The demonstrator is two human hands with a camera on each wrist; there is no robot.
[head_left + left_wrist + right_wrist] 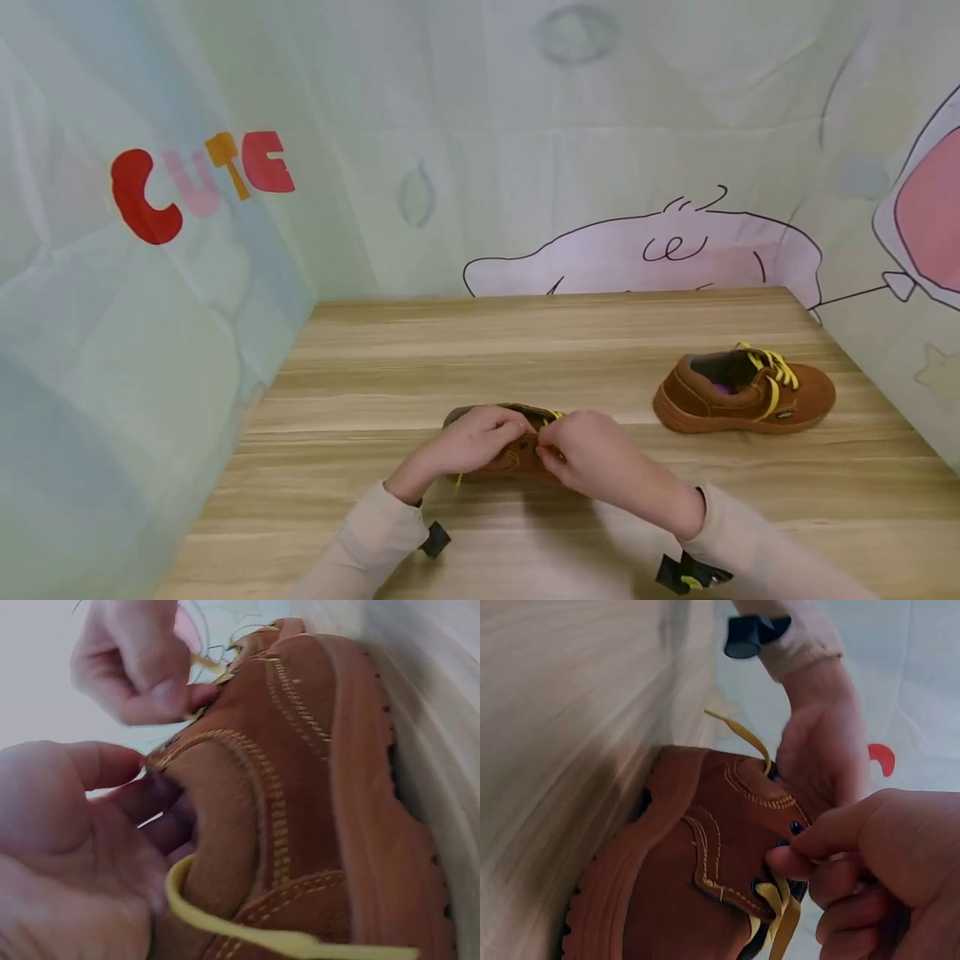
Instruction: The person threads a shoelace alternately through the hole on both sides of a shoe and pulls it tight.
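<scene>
A brown shoe [517, 467] with yellow stitching sits in front of me, its sole on the wooden table. My left hand [472, 442] pinches the edge of its opening near the top eyelets; in the left wrist view some of those fingers [169, 825] reach inside the collar. At the dark eyelets [796, 827], the thumb and index finger of my right hand [600, 454] pinch the yellow shoelace [784, 915], mostly hidden by the fingertips. A loose lace end [739, 731] hangs over the collar on the left hand's side.
A matching brown shoe [697, 408] with yellow laces [780, 371] stands farther back on the right of the wooden table [450, 358]. Printed cloth walls [375, 167] enclose the table at the back and on both sides.
</scene>
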